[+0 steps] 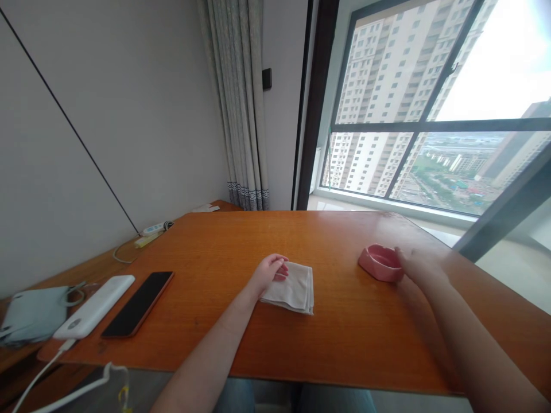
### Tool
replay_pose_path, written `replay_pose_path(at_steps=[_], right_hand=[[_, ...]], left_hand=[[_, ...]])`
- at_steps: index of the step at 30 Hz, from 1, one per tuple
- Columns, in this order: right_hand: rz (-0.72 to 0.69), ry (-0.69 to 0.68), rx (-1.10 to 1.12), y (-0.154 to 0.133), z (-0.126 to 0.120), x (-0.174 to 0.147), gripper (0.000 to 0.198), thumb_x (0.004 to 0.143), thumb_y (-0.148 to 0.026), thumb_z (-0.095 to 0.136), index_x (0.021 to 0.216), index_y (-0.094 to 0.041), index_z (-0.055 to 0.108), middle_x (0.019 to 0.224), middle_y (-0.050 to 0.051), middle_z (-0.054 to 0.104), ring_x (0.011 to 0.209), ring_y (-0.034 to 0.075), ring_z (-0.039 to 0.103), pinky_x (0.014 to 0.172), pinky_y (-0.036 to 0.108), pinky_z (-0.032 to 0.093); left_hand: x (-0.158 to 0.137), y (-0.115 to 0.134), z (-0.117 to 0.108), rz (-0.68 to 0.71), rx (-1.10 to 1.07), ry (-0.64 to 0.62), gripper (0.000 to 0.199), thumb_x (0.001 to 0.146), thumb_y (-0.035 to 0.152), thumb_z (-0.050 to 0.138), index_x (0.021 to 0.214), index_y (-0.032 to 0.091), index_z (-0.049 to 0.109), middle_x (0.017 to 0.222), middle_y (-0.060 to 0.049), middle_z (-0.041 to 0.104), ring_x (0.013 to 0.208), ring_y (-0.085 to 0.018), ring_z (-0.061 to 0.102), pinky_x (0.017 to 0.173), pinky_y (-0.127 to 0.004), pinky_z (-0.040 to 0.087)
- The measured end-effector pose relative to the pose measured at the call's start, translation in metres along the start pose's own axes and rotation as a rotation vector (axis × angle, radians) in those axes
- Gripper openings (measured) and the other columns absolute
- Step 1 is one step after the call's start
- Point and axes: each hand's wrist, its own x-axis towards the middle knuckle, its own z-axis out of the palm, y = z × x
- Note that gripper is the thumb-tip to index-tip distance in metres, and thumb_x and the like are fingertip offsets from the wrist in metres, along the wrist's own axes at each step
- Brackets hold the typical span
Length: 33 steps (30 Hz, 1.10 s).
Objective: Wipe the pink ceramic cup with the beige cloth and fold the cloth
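A folded white cloth [297,289] lies at the middle of the wooden table. My left hand [272,272] rests on its left edge, the fingers loosely curled with nothing visible between them. Off to the right, a pink ashtray [376,264] with thick, faceted walls sits on the tabletop. My right hand [417,265] grips it by its right side, the thumb at the rim; the other fingers are mostly hidden.
On the left of the table [206,321] lie a black phone [138,304] and a white power bank [95,307] with a cable plugged in. Farther left is a pale grey pouch [37,312]. A curtain [241,109] and window stand beyond.
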Motion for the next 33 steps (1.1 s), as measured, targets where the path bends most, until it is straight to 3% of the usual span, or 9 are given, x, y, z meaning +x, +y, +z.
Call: replay_pose_path(at_steps=[3, 6, 8, 14, 17, 20, 23, 26, 33], right_hand=[[-0.158, 0.031, -0.022, -0.032, -0.001, -0.031, 0.044, 0.089, -0.048, 0.035, 0.106, -0.015, 0.059, 0.101, 0.018, 0.066, 0.09, 0.03, 0.063, 0.069, 0.036, 0.044], [-0.371, -0.291, 0.036, -0.071, 0.021, -0.072, 0.036, 0.088, -0.042, 0.041, 0.071, -0.017, 0.062, 0.076, 0.01, 0.068, 0.07, 0.021, 0.062, 0.063, 0.029, 0.04], [-0.449, -0.498, 0.067, -0.094, 0.042, -0.098, 0.035, 0.085, -0.038, 0.048, 0.059, -0.018, 0.057, 0.064, 0.007, 0.065, 0.06, 0.018, 0.059, 0.057, 0.027, 0.036], [-0.478, -0.432, 0.153, -0.125, 0.085, -0.137, 0.018, 0.08, -0.034, 0.056, 0.073, -0.017, 0.057, 0.078, 0.007, 0.067, 0.071, 0.017, 0.059, 0.061, 0.025, 0.036], [-0.465, -0.484, 0.29, -0.13, 0.091, -0.133, 0.013, 0.073, -0.028, 0.062, 0.074, -0.018, 0.054, 0.079, 0.005, 0.066, 0.071, 0.017, 0.058, 0.06, 0.024, 0.037], [-0.398, -0.529, 0.445, -0.136, 0.093, -0.127, 0.013, 0.072, -0.025, 0.062, 0.076, -0.018, 0.052, 0.077, 0.003, 0.064, 0.071, 0.016, 0.057, 0.06, 0.023, 0.039], [-0.332, -0.684, 0.716, -0.146, 0.088, -0.13, 0.019, 0.077, -0.035, 0.058, 0.083, -0.019, 0.052, 0.075, -0.001, 0.061, 0.067, 0.013, 0.057, 0.058, 0.022, 0.042], [-0.34, -0.877, 1.005, -0.156, 0.082, -0.14, 0.029, 0.074, -0.045, 0.062, 0.086, -0.02, 0.053, 0.078, -0.002, 0.06, 0.065, 0.011, 0.056, 0.059, 0.023, 0.046], [-0.243, -0.97, 1.266, -0.157, 0.084, -0.15, 0.031, 0.064, -0.043, 0.071, 0.077, -0.019, 0.057, 0.076, -0.001, 0.061, 0.071, 0.013, 0.058, 0.069, 0.025, 0.047]], left_hand=[[0.004, 0.002, -0.014, 0.152, 0.248, 0.243, 0.011, 0.078, 0.03, 0.058, 0.078, 0.019, 0.059, 0.069, -0.002, 0.059, 0.063, -0.014, 0.056, 0.062, -0.025, 0.043], [0.005, 0.0, -0.026, 0.211, 0.607, 0.39, 0.011, 0.072, 0.026, 0.063, 0.066, 0.02, 0.056, 0.062, -0.001, 0.055, 0.067, -0.017, 0.054, 0.066, -0.026, 0.039], [0.003, -0.003, -0.03, 0.162, 0.753, 0.397, 0.02, 0.071, 0.029, 0.064, 0.058, 0.02, 0.052, 0.057, -0.001, 0.052, 0.069, -0.019, 0.054, 0.067, -0.027, 0.037], [-0.001, -0.008, -0.027, 0.16, 0.903, 0.29, 0.028, 0.068, 0.032, 0.067, 0.055, 0.021, 0.045, 0.053, 0.0, 0.048, 0.062, -0.019, 0.051, 0.065, -0.027, 0.036], [-0.002, -0.006, -0.02, 0.213, 0.879, 0.181, 0.023, 0.067, 0.029, 0.068, 0.06, 0.022, 0.047, 0.057, 0.001, 0.049, 0.059, -0.017, 0.047, 0.063, -0.026, 0.034], [-0.006, -0.004, -0.005, 0.338, 0.823, 0.238, 0.018, 0.068, 0.026, 0.068, 0.073, 0.022, 0.051, 0.064, 0.001, 0.05, 0.063, -0.016, 0.047, 0.065, -0.026, 0.034], [-0.01, -0.004, 0.01, 0.423, 0.676, 0.135, 0.016, 0.078, 0.035, 0.06, 0.08, 0.021, 0.051, 0.07, 0.0, 0.052, 0.065, -0.015, 0.048, 0.062, -0.024, 0.036], [-0.01, -0.007, 0.017, 0.358, 0.501, -0.019, 0.026, 0.082, 0.044, 0.054, 0.075, 0.019, 0.052, 0.067, -0.001, 0.052, 0.061, -0.014, 0.048, 0.057, -0.024, 0.036], [-0.003, -0.006, 0.014, 0.201, 0.133, -0.042, 0.021, 0.066, 0.028, 0.07, 0.08, 0.016, 0.063, 0.081, -0.005, 0.064, 0.077, -0.018, 0.058, 0.071, -0.026, 0.043]])
